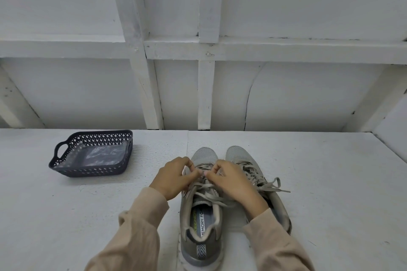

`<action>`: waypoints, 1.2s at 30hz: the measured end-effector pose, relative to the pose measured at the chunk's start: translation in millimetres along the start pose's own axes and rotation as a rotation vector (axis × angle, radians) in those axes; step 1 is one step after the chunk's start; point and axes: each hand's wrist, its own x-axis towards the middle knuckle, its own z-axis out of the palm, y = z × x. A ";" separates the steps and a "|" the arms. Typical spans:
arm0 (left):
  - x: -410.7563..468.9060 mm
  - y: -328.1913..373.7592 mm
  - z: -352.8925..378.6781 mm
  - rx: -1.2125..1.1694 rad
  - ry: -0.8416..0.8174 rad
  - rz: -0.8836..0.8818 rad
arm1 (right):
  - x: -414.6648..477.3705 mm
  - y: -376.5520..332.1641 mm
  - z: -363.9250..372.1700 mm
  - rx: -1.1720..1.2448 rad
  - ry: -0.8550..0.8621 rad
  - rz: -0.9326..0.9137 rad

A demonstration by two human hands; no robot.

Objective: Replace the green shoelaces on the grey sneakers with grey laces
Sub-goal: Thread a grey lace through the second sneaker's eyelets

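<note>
Two grey sneakers stand side by side on the white table, toes pointing away from me. The left sneaker (201, 222) carries a grey lace (207, 191) laced up its front. My left hand (174, 177) and my right hand (233, 179) meet over its upper eyelets, each pinching the lace between thumb and fingers. The right sneaker (264, 182) is partly covered by my right wrist; its grey lace (273, 185) lies tied with loose ends to the right. No green lace shows on either shoe.
A dark perforated plastic basket (66, 149) with handles sits at the left of the table, holding a clear plastic bag (97, 155). A white panelled wall rises behind the table's far edge (286, 131).
</note>
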 end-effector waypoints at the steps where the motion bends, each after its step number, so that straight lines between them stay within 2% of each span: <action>1: 1.1 2.6 0.1 0.063 0.003 0.008 | 1.2 -0.2 -0.9 -0.005 -0.001 -0.004; 6: 5.7 3.9 0.2 0.076 0.012 -0.019 | 3.6 0.0 -4.4 -0.051 -0.015 -0.008; 12: -0.1 -3.3 1.1 -0.117 0.008 -0.071 | -0.7 5.4 2.7 0.007 -0.048 -0.020; 18: -0.7 -10.8 1.2 -0.170 0.015 -0.078 | -0.1 5.8 1.4 0.034 -0.038 -0.008; 20: 0.4 -9.7 1.4 -0.152 0.024 -0.054 | 0.4 7.7 -0.7 0.042 -0.020 -0.023; 24: 3.1 -5.6 2.3 0.051 0.032 0.032 | 3.1 8.8 -3.3 -0.005 0.001 -0.055; 36: -6.7 -11.9 6.7 -0.065 0.037 -0.011 | 5.3 11.5 -6.3 0.090 0.002 -0.041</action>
